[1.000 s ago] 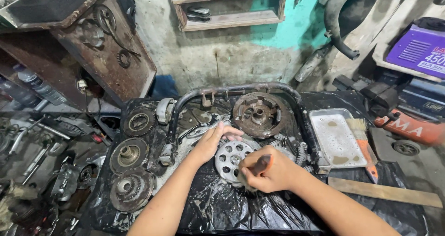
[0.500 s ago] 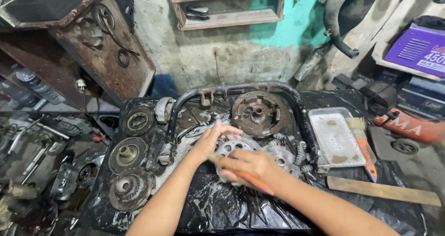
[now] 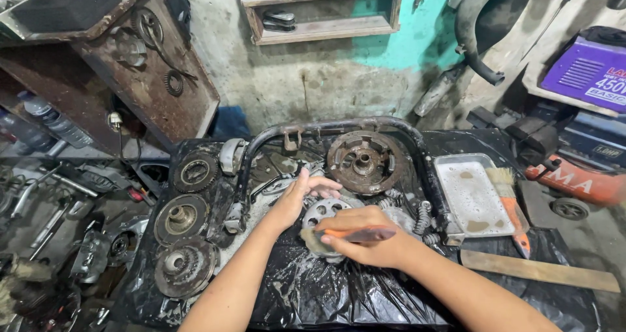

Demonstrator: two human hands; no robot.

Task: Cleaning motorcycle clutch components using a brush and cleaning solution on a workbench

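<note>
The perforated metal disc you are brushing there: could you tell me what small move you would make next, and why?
Probably draw the orange-handled brush in the right hand back across the perforated metal disc. Its bristles sit at the disc's near-left edge, the disc looks wet and foamy, and the left hand rests on its far side, seemingly steadying it, so another stroke seems apt.

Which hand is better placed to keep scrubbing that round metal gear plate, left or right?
Right, most likely. The right hand already grips the orange-handled brush with its bristles down at the gear plate. The left hand holds no tool; it rests on the plate's far edge, apparently steadying it.
</note>
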